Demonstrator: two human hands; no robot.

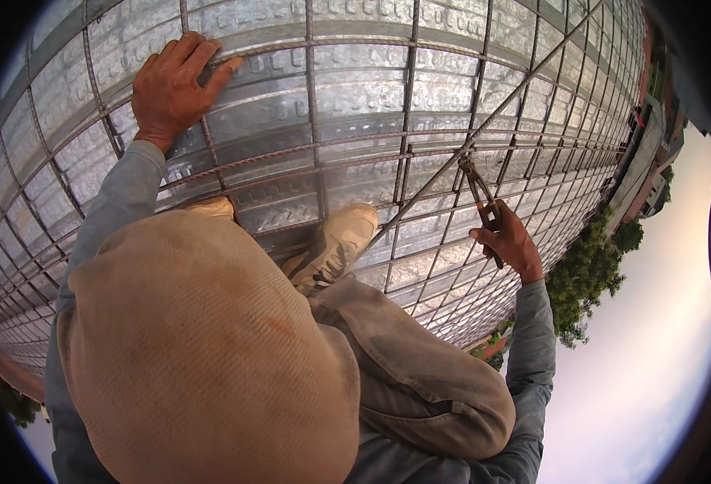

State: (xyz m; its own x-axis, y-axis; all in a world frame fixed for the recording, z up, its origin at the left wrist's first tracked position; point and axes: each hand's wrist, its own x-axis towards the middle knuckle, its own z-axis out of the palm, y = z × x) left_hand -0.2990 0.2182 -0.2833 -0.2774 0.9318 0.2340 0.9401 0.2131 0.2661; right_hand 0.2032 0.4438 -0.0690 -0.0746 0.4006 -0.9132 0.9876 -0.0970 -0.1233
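Note:
A grid of ribbed steel rebar (315, 105) lies over shiny corrugated metal decking (363, 81). At the upper left, my left hand (176, 89) rests on the bars, fingers spread and thumb apart. My right hand (510, 238) is closed round the handles of a pair of pincers (478, 185). Their jaws meet the mesh at a crossing, close to a long diagonal bar (525, 85). Any tie wire in the jaws is too small to make out.
My shoe (339, 238) stands on the mesh between my hands, below bent knees in dusty trousers (420, 363). Beyond the deck's right edge are trees (589, 282), buildings (658, 194) and open sky.

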